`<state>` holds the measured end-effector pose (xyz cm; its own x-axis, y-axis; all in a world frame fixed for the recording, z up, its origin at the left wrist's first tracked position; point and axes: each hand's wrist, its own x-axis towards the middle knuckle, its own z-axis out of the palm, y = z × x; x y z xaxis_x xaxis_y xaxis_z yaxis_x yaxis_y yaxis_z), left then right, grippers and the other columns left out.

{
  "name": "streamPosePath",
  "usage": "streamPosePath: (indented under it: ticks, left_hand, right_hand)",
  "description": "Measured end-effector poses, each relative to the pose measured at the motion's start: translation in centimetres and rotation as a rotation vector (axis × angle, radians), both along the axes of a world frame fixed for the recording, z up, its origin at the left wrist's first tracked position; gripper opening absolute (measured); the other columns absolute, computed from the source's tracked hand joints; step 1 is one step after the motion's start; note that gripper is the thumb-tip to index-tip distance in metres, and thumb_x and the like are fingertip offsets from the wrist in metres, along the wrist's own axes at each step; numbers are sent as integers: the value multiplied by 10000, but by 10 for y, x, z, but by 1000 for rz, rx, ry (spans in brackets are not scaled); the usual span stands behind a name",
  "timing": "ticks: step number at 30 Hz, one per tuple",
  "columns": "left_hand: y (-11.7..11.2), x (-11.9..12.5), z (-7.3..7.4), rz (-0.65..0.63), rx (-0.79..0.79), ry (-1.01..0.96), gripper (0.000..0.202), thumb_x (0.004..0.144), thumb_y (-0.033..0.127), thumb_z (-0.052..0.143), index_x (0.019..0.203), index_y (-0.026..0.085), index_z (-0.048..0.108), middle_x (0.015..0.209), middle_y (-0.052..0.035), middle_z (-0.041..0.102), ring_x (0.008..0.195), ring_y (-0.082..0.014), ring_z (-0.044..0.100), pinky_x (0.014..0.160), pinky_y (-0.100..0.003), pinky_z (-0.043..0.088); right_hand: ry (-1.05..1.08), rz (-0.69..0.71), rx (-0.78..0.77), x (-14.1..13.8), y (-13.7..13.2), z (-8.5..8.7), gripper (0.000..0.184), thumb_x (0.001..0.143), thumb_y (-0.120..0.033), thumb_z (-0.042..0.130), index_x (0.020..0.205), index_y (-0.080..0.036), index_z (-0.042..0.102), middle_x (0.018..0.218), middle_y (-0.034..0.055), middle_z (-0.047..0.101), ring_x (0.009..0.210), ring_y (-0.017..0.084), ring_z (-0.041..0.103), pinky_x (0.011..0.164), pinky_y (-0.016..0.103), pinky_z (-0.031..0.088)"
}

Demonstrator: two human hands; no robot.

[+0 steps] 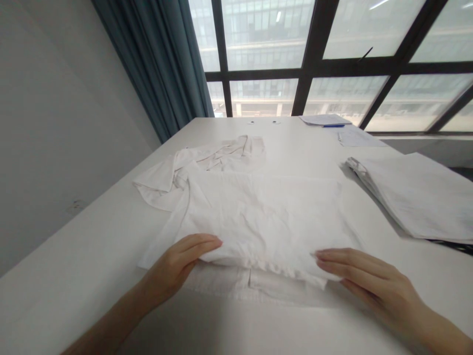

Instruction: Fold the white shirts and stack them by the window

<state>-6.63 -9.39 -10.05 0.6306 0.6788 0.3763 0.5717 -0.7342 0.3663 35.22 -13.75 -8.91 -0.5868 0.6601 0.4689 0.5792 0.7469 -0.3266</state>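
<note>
A white shirt (258,212) lies partly folded on the table in front of me, its near layer gathered into wrinkles. My left hand (185,256) pinches the near left edge of the upper layer, fingers on top and the thumb hidden below. On the other side, my right hand (362,276) grips the near right corner, fingertips over the cloth. A lower flap with a short slit shows between my hands, closer to me. Toward the far left the rest of the shirt lies crumpled, with seams visible.
The white table (295,143) runs back to a window. A folded stack of white cloth (424,192) lies at the right. Papers (325,120) and a blue pen (333,126) are at the far right. A blue curtain (158,59) hangs beside the left wall.
</note>
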Motion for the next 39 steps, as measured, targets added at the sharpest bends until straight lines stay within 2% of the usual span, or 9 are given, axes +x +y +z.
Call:
streamPosePath:
  ticks: [3,6,9,14,22,26,30,32,39]
  left_hand:
    - [0,-4,4,-36,-37,34,431,961,75,386,1291,259,595,1277,-44,647,1186,-168,598,1030,-307,493]
    - [2,-5,7,-86,-67,108,423,958,99,420,1292,279,606,1284,-50,640,1186,-180,594,1018,-319,500]
    - [3,-3,6,-89,-26,138,403,978,134,429,1313,285,592,1262,-54,644,1156,-179,602,998,-315,509]
    - [3,2,1,-93,36,151,377,1014,187,420,1325,326,582,1211,-34,667,1099,-166,624,956,-287,522]
    - [5,1,-1,-95,-99,70,387,994,148,422,1294,308,607,1244,-57,644,1140,-177,602,983,-311,511]
    - [5,2,-5,-106,-27,97,357,987,145,439,1260,283,623,1198,-54,657,1118,-175,601,984,-314,502]
    - [4,6,-8,-91,32,121,333,988,160,455,1255,265,624,1159,-67,658,1083,-183,608,957,-316,511]
    - [4,8,-7,-85,35,123,338,990,159,450,1257,270,625,1154,-70,655,1075,-184,611,942,-313,518]
    - [5,8,-4,-84,-13,125,354,986,184,472,1286,311,614,1187,-58,646,1094,-183,606,955,-306,513]
  right_hand:
    - [-59,126,23,-6,3,6,275,953,-199,524,1182,-215,676,1130,83,728,1107,195,659,973,324,539]
    - [-107,183,-21,-12,7,7,221,959,-218,532,1101,-185,697,1081,95,736,1081,179,665,958,302,541]
    - [-129,162,-68,-13,8,2,215,965,-232,525,1086,-186,697,1101,98,726,1090,169,656,920,264,551]
    - [-166,102,-96,-12,5,-6,250,955,-246,546,1165,-222,680,1141,80,715,1093,170,657,937,275,545]
    - [-40,13,-207,-14,2,-7,260,960,-194,500,1111,-231,708,1123,65,726,1053,146,682,886,208,553]
    - [-97,-30,-141,-13,0,-12,299,961,-204,498,1200,-247,673,1169,63,711,1059,150,678,892,231,556]
    - [-266,54,-35,-12,-1,-14,422,985,-220,464,1389,-315,540,1304,57,647,1174,181,619,950,320,542]
    - [-287,76,-18,-12,-1,-14,413,989,-219,456,1379,-316,552,1309,55,645,1196,185,605,959,329,538]
    - [-161,66,-44,-15,2,-12,352,981,-211,471,1280,-282,642,1189,66,707,1136,165,642,921,267,548]
